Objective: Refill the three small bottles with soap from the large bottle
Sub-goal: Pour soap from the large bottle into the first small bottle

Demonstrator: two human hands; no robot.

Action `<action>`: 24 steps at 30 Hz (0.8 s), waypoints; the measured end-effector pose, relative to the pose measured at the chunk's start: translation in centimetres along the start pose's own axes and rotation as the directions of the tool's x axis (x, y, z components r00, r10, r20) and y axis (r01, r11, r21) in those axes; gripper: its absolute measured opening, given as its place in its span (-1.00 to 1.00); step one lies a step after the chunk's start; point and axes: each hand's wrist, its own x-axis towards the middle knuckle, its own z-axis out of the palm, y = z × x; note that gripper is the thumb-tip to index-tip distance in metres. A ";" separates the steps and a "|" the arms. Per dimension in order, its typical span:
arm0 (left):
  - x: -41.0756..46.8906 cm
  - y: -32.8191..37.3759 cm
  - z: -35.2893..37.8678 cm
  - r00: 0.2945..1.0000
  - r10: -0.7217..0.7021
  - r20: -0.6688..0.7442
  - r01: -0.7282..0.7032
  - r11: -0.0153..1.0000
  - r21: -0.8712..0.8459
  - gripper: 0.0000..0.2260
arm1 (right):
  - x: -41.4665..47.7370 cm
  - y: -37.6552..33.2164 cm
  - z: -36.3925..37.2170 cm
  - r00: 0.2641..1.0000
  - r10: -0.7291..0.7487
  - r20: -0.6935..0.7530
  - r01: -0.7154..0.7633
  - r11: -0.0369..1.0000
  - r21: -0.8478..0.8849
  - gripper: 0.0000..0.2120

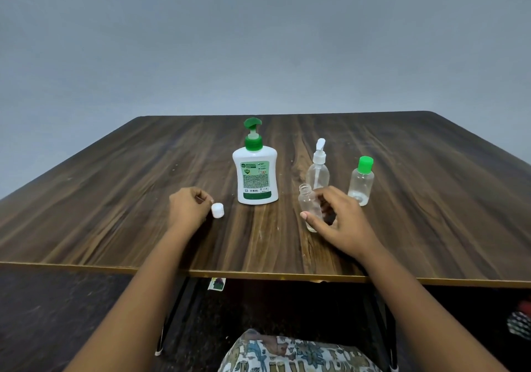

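One large bottle (255,176); three small bottles (361,183), right hand (340,223) gripping open bottle (306,202); left hand (188,208) perhaps pinching cap (217,210).

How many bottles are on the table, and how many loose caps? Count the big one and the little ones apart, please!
Big soap bottle: 1
Small clear bottles: 3 (open bottle, white-pump bottle, green-capped bottle)
Loose white cap: 1
Total: 5
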 end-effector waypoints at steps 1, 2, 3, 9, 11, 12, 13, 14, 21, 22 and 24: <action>0.0 -0.3 0.0 1.000 -0.002 -0.006 0.002 1.000 -0.001 -0.82 | 0.0 0.0 0.0 1.000 0.000 0.001 0.000 1.000 0.005 -0.79; 0.1 -0.4 -0.1 1.000 -0.001 -0.017 0.001 1.000 -0.021 -0.81 | 0.0 -0.1 0.0 1.000 0.002 0.002 -0.002 1.000 0.007 -0.79; 0.1 -0.6 -0.1 1.000 0.003 -0.031 -0.004 0.999 -0.043 -0.80 | 0.0 -0.1 0.0 1.000 0.005 0.004 -0.005 1.000 0.006 -0.79; -2.3 0.2 -0.7 0.965 0.264 -0.002 -0.260 0.947 -0.190 -0.94 | 0.1 -0.1 0.0 1.000 0.014 0.010 -0.014 1.000 -0.013 -0.79; -3.5 0.2 -0.8 0.897 0.432 0.091 -0.414 0.895 -0.165 -0.83 | 0.1 -0.2 0.0 1.000 0.015 0.006 -0.015 1.000 -0.013 -0.79; -3.7 0.0 -0.7 0.865 0.486 0.123 -0.476 0.874 -0.103 -0.78 | 0.1 -0.2 0.0 1.000 0.010 0.005 -0.010 1.000 -0.014 -0.79; -3.7 -0.2 -0.6 0.847 0.515 0.132 -0.515 0.856 -0.039 -0.78 | 0.1 -0.2 -0.1 1.000 0.007 0.007 -0.007 1.000 -0.016 -0.79; -3.3 -0.5 -0.5 0.843 0.523 0.127 -0.529 0.848 0.015 -0.78 | 0.1 -0.2 -0.1 1.000 0.007 0.009 -0.007 1.000 -0.019 -0.79; -0.8 -1.5 -1.4 0.881 0.473 0.023 -0.467 0.859 0.212 -0.71 | 0.1 -0.3 -0.2 1.000 0.014 0.019 -0.013 1.000 -0.025 -0.80; -0.5 -1.0 -1.7 0.854 0.521 -0.014 -0.507 0.836 0.211 -0.60 | 0.1 -0.4 -0.2 1.000 0.020 0.019 -0.020 1.000 -0.011 -0.80; 0.0 1.3 -2.0 0.784 0.619 -0.037 -0.615 0.784 0.091 -0.34 | 0.3 -0.5 -0.1 0.999 0.048 0.014 -0.049 0.998 0.043 -0.76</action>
